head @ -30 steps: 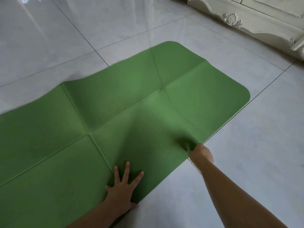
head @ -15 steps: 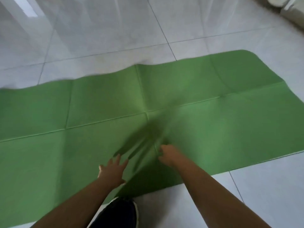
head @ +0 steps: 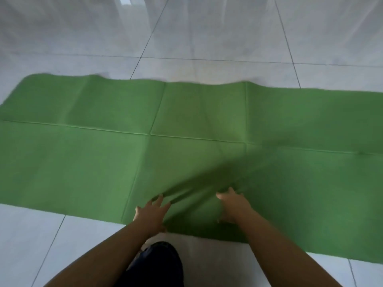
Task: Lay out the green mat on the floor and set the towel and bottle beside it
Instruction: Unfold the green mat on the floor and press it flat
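Fingers of our left hand (head: 152, 214) and right hand (head: 233, 206) lie flat, gripping nothing, at lower middle on the thin green creased mat (head: 83, 162), which runs left to right.

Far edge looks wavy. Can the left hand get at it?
Probably not without leaning in: the left hand rests at the near edge of the green mat, a whole width away. Nothing blocks the way.

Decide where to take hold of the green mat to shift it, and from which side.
Pinch the near long edge of the green mat, coming from the floor nearest you: it lies thin and flat, so probably only an edge lifts.
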{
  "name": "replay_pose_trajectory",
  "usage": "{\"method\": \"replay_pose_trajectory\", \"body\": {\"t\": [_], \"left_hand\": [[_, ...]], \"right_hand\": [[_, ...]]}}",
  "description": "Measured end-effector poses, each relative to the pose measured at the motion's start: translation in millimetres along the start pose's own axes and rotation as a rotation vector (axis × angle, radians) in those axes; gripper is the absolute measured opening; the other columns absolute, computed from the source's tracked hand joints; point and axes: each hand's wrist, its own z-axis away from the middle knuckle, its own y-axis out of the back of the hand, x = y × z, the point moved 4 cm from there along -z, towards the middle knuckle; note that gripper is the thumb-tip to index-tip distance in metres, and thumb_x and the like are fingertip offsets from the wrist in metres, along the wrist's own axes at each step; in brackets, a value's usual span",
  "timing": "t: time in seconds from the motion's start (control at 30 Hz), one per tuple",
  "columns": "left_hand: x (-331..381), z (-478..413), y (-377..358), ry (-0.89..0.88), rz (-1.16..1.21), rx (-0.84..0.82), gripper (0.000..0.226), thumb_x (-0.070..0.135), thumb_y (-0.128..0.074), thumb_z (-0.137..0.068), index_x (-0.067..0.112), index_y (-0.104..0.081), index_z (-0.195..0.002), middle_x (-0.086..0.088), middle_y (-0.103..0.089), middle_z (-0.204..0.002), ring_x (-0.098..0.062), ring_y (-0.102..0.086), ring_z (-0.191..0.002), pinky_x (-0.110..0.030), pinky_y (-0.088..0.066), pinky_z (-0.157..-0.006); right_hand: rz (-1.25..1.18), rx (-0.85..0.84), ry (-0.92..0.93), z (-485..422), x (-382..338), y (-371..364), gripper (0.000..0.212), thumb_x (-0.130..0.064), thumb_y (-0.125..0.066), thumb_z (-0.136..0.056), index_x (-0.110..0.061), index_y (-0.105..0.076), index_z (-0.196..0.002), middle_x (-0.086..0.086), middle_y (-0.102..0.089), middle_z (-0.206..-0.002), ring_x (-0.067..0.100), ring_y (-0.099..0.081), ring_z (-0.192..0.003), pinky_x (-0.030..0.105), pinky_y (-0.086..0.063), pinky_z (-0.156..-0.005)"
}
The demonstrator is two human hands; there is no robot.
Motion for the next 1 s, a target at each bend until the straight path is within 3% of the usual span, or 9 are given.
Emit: {"method": "replay_pose_trajectory", "body": {"t": [0.1,0.27,0.43,0.57,0.7,0.9,1.0], "left_hand": [[-3,3,-11,-0.011,-0.010,-0.013,0.088,0.042,-0.060,-0.087,0.031,-0.001,-0.150,-0.002,0.015,-0.158,-0.029,-0.004,-0.146,-0.061,-0.024,-0.108],[-15,-3,-8,0.028,0.045,0.012,0.085,0.042,-0.057,-0.089,0.032,0.002,-0.150,-0.009,0.020,-0.156,-0.034,0.005,-0.145,-0.063,-0.020,-0.108],[-44,-15,0,0.133,0.156,0.048,0.085,0.047,-0.055,-0.089,0.030,0.001,-0.150,-0.010,0.017,-0.157,-0.029,-0.003,-0.146,-0.062,-0.024,-0.108],[-72,-23,-1,0.162,0.213,0.078,0.085,0.048,-0.051,-0.090,0.025,0.005,-0.150,0.005,0.019,-0.157,-0.032,0.005,-0.145,-0.064,-0.023,-0.107],[-95,-27,-8,0.102,0.226,0.066,0.087,0.046,-0.051,-0.091,0.027,0.011,-0.149,0.016,0.027,-0.152,-0.031,0.015,-0.144,-0.068,-0.022,-0.105],[-116,-36,-10,0.059,0.336,0.057,0.102,0.055,-0.059,-0.081,0.035,0.019,-0.145,0.021,0.030,-0.149,-0.029,0.027,-0.140,-0.074,-0.018,-0.101],[-141,-47,-3,0.144,0.433,0.087,0.108,0.062,-0.058,-0.077,0.035,0.021,-0.145,0.019,0.033,-0.149,-0.028,0.027,-0.140,-0.074,-0.019,-0.101]], "right_hand": [[0.036,0.049,-0.076,-3,-8,7,0.082,-0.043,-0.069,-0.079,-0.017,-0.026,-0.144,0.022,-0.022,-0.145,0.039,-0.042,-0.127,0.047,-0.034,-0.109],[-0.007,0.063,-0.143,-8,-19,12,0.073,-0.042,-0.066,-0.082,-0.017,-0.028,-0.139,0.021,-0.022,-0.142,0.038,-0.046,-0.122,0.043,-0.042,-0.102],[-0.019,0.126,-0.163,-16,-35,25,0.064,-0.043,-0.065,-0.082,-0.014,-0.036,-0.132,0.018,-0.029,-0.136,0.032,-0.045,-0.121,0.041,-0.044,-0.096],[0.003,0.203,-0.069,-32,-67,37,0.053,-0.038,-0.059,-0.088,-0.014,-0.039,-0.130,0.015,-0.032,-0.138,0.029,-0.042,-0.123,0.037,-0.045,-0.096],[0.022,0.185,0.089,-53,-115,47,0.066,-0.035,-0.055,-0.091,-0.019,-0.023,-0.146,0.007,-0.013,-0.156,0.030,-0.021,-0.141,0.042,-0.035,-0.109],[0.086,0.173,0.282,-82,-184,72,0.064,-0.036,-0.050,-0.093,-0.020,-0.020,-0.148,-0.002,-0.008,-0.159,0.026,-0.013,-0.144,0.042,-0.026,-0.113],[0.099,0.185,0.317,-101,-217,84,0.063,-0.035,-0.049,-0.094,-0.020,-0.020,-0.148,-0.003,-0.007,-0.159,0.026,-0.011,-0.145,0.040,-0.022,-0.115]]}}
